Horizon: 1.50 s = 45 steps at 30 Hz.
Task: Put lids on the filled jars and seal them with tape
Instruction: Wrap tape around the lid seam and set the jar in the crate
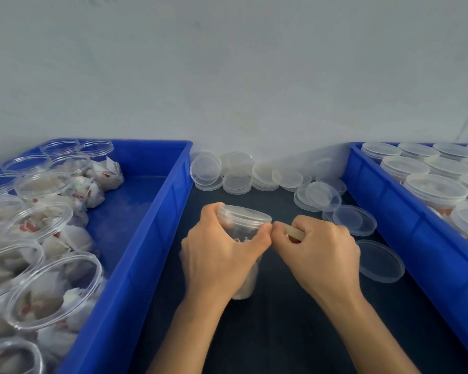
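The clear, round plastic jar (241,230), lid on, stood upright between the blue bins. The left hand (216,255) curled round its left side; the right hand (316,249), touching its right rim, pinched a beige tape roll (293,233).

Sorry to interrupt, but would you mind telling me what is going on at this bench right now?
A person is sealing a filled clear jar that already has its lid on. The left hand grips the jar on the dark table, while the right hand holds a roll of tape against the jar's rim. Open filled jars wait in the left blue bin, lidded ones sit in the right blue bin, and loose lids lie behind.
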### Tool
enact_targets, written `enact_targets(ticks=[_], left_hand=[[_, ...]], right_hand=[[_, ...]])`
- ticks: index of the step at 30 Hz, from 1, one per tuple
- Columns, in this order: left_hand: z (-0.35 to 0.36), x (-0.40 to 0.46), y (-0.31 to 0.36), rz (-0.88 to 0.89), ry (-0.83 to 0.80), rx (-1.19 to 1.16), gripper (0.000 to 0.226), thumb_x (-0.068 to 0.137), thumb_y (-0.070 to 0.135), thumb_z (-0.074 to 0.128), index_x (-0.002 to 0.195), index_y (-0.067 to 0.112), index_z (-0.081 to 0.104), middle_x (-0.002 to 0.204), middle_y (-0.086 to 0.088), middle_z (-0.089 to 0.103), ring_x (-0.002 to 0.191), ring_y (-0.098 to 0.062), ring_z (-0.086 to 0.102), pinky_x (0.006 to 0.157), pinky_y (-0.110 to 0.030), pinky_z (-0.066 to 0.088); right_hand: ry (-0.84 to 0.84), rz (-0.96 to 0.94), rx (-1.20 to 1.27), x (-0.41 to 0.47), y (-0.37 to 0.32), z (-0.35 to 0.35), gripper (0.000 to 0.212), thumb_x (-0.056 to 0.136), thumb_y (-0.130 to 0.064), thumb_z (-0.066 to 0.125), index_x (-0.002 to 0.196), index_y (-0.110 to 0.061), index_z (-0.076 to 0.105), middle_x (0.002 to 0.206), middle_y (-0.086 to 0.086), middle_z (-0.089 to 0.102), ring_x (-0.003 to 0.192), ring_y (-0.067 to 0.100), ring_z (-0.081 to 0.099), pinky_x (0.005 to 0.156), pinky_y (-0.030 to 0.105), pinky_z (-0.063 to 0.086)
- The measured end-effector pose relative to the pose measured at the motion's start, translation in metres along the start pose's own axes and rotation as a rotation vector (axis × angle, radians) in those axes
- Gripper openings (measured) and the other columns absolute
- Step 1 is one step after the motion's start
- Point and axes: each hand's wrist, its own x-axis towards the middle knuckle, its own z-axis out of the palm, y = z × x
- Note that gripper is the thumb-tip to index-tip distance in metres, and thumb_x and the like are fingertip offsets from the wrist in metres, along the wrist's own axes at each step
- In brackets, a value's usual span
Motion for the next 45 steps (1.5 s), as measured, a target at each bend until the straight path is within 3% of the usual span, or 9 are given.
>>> enact_targets(ticks=[3,9,17,22,24,30,34,42,45], left_hand=[[0.003,-0.003,0.002,-0.054,0.015,-0.136,0.071,0.057,0.088,0.069,0.111,0.046,0.054,0.086,0.027,0.068,0.085,0.008,0.066,0.073,-0.017,0.053],[0.008,-0.003,0.003,-0.186,-0.091,-0.424,0.068,0.057,0.076,0.076,0.112,0.038,0.066,0.095,0.032,0.073,0.087,0.008,0.072,0.077,-0.022,0.059],[0.01,0.0,0.002,-0.322,-0.234,-0.789,0.066,0.06,0.063,0.076,0.11,0.021,0.076,0.093,-0.001,0.081,0.084,-0.019,0.08,0.067,-0.028,0.062],[0.021,-0.006,0.006,-0.356,-0.24,-0.932,0.057,0.064,0.058,0.073,0.098,0.013,0.079,0.093,-0.009,0.081,0.082,-0.022,0.079,0.066,-0.031,0.061],[0.024,-0.006,0.007,-0.356,-0.259,-0.975,0.063,0.065,0.057,0.073,0.104,0.008,0.078,0.094,-0.012,0.08,0.084,-0.025,0.079,0.068,-0.033,0.062],[0.026,-0.008,0.007,-0.378,-0.332,-1.053,0.079,0.069,0.06,0.07,0.118,-0.002,0.074,0.11,-0.028,0.076,0.103,-0.047,0.075,0.087,-0.058,0.061],[0.023,-0.008,0.007,-0.446,-0.366,-1.165,0.091,0.068,0.06,0.07,0.124,-0.011,0.068,0.12,-0.041,0.068,0.117,-0.061,0.064,0.1,-0.073,0.05],[0.027,-0.012,0.009,-0.475,-0.44,-1.267,0.09,0.075,0.06,0.067,0.127,-0.014,0.065,0.124,-0.046,0.062,0.118,-0.064,0.061,0.106,-0.074,0.044],[0.029,-0.013,0.009,-0.492,-0.466,-1.306,0.093,0.073,0.063,0.07,0.125,-0.013,0.065,0.111,-0.037,0.065,0.101,-0.048,0.064,0.092,-0.057,0.052]], right_hand=[[0.041,0.006,0.04,-0.002,0.0,-0.001,0.053,0.09,-0.052,0.066,0.057,-0.011,0.055,0.049,0.005,0.053,0.053,0.033,0.056,0.057,0.049,0.054],[0.099,0.027,0.112,-0.005,-0.004,-0.004,0.053,0.09,-0.052,0.067,0.058,-0.011,0.058,0.049,0.003,0.053,0.051,0.031,0.056,0.059,0.053,0.054],[0.202,0.01,0.169,-0.009,-0.012,-0.003,0.045,0.086,-0.043,0.071,0.055,-0.014,0.057,0.047,0.001,0.051,0.049,0.028,0.053,0.055,0.052,0.053],[0.331,0.012,0.214,-0.014,-0.022,-0.003,0.048,0.088,-0.041,0.07,0.051,-0.015,0.052,0.044,-0.002,0.046,0.042,0.026,0.048,0.047,0.047,0.049],[0.365,0.057,0.254,-0.017,-0.024,0.0,0.049,0.087,-0.041,0.069,0.05,-0.015,0.051,0.043,-0.002,0.045,0.042,0.026,0.047,0.047,0.047,0.048],[0.396,0.111,0.361,-0.021,-0.025,0.005,0.046,0.084,-0.048,0.062,0.052,-0.016,0.052,0.044,-0.004,0.047,0.043,0.023,0.049,0.051,0.046,0.051],[0.404,0.154,0.374,-0.024,-0.029,0.008,0.048,0.079,-0.053,0.056,0.052,-0.013,0.052,0.044,0.0,0.047,0.044,0.027,0.048,0.052,0.048,0.05],[0.469,0.17,0.437,-0.026,-0.028,0.007,0.045,0.076,-0.047,0.059,0.049,-0.014,0.047,0.046,0.002,0.046,0.048,0.028,0.046,0.047,0.038,0.043],[0.47,0.174,0.495,-0.029,-0.028,0.007,0.041,0.076,-0.046,0.06,0.051,-0.016,0.046,0.048,-0.002,0.047,0.046,0.019,0.044,0.046,0.025,0.038]])
